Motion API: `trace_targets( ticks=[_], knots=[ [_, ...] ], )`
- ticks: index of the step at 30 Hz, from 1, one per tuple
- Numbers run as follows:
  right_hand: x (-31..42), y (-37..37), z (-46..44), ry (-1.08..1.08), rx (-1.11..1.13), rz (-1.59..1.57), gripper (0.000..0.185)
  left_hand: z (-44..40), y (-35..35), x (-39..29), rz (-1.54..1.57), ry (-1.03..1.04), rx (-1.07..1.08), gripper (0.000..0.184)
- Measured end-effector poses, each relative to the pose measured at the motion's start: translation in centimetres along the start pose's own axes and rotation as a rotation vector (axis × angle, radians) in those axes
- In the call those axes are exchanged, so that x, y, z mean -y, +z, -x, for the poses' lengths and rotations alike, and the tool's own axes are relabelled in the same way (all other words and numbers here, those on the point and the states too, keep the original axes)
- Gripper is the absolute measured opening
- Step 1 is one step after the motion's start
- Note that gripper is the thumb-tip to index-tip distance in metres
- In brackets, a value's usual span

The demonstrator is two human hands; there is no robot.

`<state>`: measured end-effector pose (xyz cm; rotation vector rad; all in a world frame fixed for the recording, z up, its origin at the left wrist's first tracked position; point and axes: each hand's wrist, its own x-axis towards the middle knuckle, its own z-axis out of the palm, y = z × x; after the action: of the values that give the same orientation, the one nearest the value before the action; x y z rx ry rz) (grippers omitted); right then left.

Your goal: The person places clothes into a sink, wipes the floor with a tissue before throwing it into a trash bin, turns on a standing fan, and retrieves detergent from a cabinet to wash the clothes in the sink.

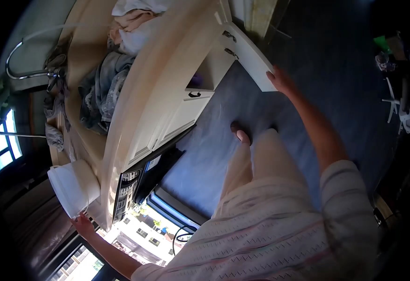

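Note:
A white bucket [73,187] leans at the near end of the countertop, tilted in this view. My left hand [84,225] is at its lower edge, fingers curled where the thin wire handle hangs. On the other side, my right hand [281,80] grips the outer edge of a white cabinet door [249,56], which stands swung out from the cabinet on two dark hinges. Behind that door the cabinet's opening [209,72] shows a purple thing in the shade, too dark to name.
Grey and lacy cloths [104,89] lie in the sink area near a chrome faucet [31,75]; white and peach cloths [134,28] are piled further along. A closed cabinet door [181,117] is beside the opening. White objects [404,110] and a green item [381,43] stand at far right.

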<state>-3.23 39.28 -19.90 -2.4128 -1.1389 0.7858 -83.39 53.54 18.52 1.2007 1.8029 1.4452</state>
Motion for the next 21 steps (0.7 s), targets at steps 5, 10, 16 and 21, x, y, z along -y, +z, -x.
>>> trace_targets(
  ticks=[5,10,16,21],
  knots=[
    [0.6,-1.5,0.3,0.008,0.063,-0.016,0.035,13.6,10.1,4.0,0.174,-0.559,0.235,0.023],
    [-0.3,0.0,0.2,-0.047,-0.001,-0.067,0.033,29.0,38.3,13.4,-0.033,-0.961,1.094,0.029],
    [0.3,-0.8,0.5,-0.093,-0.002,-0.092,0.027,30.4,62.1,35.2,-0.034,-0.897,0.992,0.033],
    [-0.1,-1.3,0.4,-0.095,0.084,-0.132,0.033,23.5,73.0,48.1,-0.131,-0.835,0.419,0.037]
  ],
)
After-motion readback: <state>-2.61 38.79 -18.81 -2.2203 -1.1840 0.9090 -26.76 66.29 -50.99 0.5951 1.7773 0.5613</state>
